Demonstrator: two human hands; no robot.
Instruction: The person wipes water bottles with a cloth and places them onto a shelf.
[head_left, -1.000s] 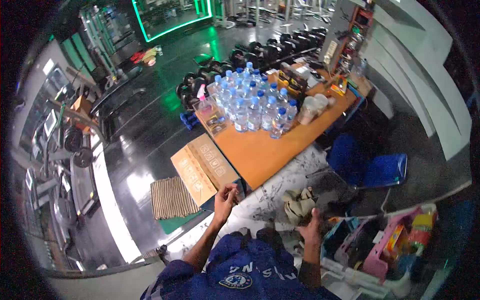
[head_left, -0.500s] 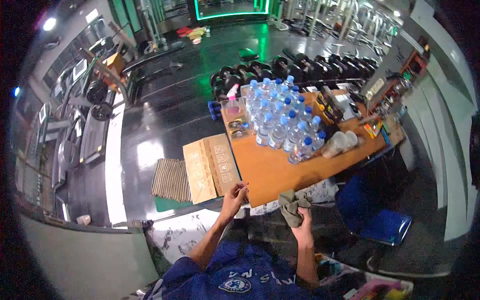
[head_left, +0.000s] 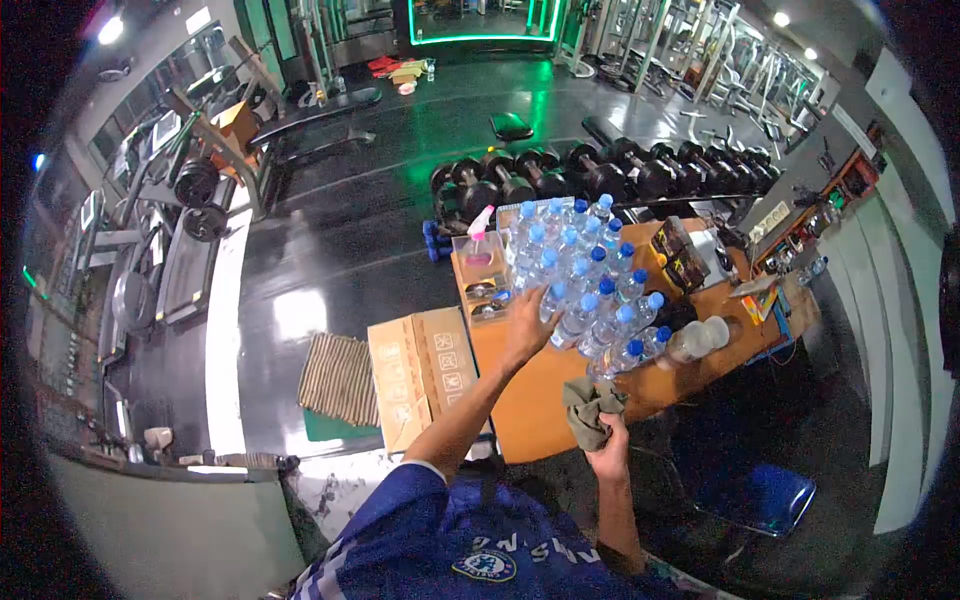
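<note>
My left hand (head_left: pixel 530 325) reaches over the table to the near-left edge of a group of clear plastic water bottles (head_left: pixel 580 268) with blue caps. Its fingers look extended and apart beside the nearest bottles; whether they touch one, I cannot tell. Several bottles stand upright and close together. In my right hand (head_left: pixel 608 450) is a crumpled olive-grey cloth (head_left: pixel 592 410), pinched in front of the table's near edge.
The bottles stand on an orange-brown wooden table (head_left: pixel 520 420). A cardboard box (head_left: pixel 415 370), a striped folded cloth (head_left: pixel 340 380) and a pink-topped spray bottle (head_left: pixel 479 240) are to the left. Plastic cups (head_left: pixel 695 342) stand right; a blue chair (head_left: pixel 765 500) is near. Dumbbells (head_left: pixel 600 175) line the back.
My left hand has moved forward and right from the box's near corner to the bottles. My right hand still holds the cloth. The view has shifted slightly.
</note>
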